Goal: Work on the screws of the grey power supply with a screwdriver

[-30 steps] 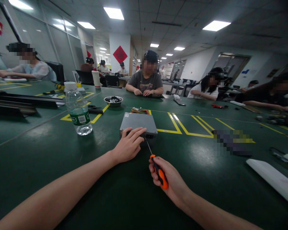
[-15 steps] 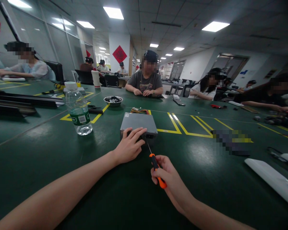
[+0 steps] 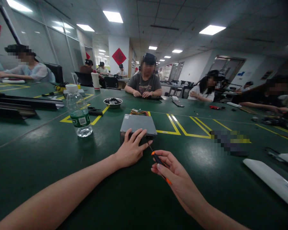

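A grey metal computer power supply lies on the green table, its bundle of coloured cables at the far side. My left hand grips its near edge, spread fingers over the top and a fingertip low at the front by the socket. In my right hand is a screwdriver with a black and orange handle. Its thin shaft slants up to the front face, below the socket. The tip is hidden near my left hand's fingers, so whether it sits in a screw cannot be made out.
A water bottle stands left of the power supply. Behind are a metal bowl of small parts and a white cup. White casings lie at right, dark metal strips at left. A person sits opposite.
The screwdriver handle has shifted slightly right and tilted more; my right hand's fingers have loosened and turned around it. My left hand's fingers have spread, one reaching towards the shaft.
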The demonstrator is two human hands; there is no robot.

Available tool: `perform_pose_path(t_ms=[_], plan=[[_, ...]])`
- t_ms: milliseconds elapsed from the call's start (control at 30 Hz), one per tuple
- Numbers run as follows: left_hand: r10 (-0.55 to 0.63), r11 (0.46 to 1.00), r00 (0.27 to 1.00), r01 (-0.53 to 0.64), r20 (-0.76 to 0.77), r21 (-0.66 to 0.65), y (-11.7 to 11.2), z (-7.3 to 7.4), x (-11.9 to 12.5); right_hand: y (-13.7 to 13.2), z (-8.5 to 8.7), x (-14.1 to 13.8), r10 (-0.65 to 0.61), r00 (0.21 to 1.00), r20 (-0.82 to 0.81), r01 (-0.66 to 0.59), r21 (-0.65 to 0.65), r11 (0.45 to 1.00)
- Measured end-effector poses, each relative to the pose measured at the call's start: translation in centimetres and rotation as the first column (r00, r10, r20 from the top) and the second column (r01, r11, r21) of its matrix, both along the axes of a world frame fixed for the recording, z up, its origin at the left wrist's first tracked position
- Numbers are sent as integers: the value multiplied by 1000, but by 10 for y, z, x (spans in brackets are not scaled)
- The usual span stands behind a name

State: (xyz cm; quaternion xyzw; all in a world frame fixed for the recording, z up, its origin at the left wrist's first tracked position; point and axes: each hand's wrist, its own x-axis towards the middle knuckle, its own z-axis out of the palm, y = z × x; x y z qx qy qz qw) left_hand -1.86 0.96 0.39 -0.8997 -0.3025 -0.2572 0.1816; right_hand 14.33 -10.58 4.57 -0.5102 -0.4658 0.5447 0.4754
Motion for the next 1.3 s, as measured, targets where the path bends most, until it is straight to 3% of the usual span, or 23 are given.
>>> perform_pose_path(t_ms=[300, 433, 500, 567, 667, 767, 833, 900, 1100, 1200, 1300], plan=[[27, 1000, 999, -27, -29, 13, 0, 0, 0, 1, 0, 7, 16, 980, 198, -41, 123, 992], [32, 999, 999, -32, -2, -2, -1, 0, 1, 0, 1, 10, -26, 879, 476, -139, 308, 941], [36, 999, 999, -36, 9, -7, -2, 1, 1, 2, 1, 13, -132, 749, 649, -236, 448, 862], [43, 999, 999, -43, 15, -10, -2, 1, 2, 5, 1, 16, -312, 578, 754, -368, 583, 725], [48, 999, 999, -48, 14, -11, -2, 1, 2, 12, 2, 21, -606, 356, 711, -524, 689, 501], [45, 999, 999, -45, 10, -4, -2, 1, 2, 16, 6, 21, -716, 270, 643, -701, 641, 312], [48, 999, 999, -48, 7, 4, -2, 1, 2, 16, 9, 17, -720, 241, 651, -789, 563, 245], [49, 999, 999, -49, 2, 11, -2, 1, 2, 16, 11, 10, -710, 198, 676, -808, 522, 271], [59, 998, 998, -59, 5, 16, -2, 2, 3, 8, 9, -4, -633, -25, 774, -801, 363, 475], [52, 999, 999, -52, 10, 6, -3, 2, 3, 4, 12, -7, -664, -101, 741, -816, 320, 482], [42, 999, 999, -42, 12, -1, -2, 1, 2, 6, 23, -8, -716, -103, 690, -823, 346, 451]])
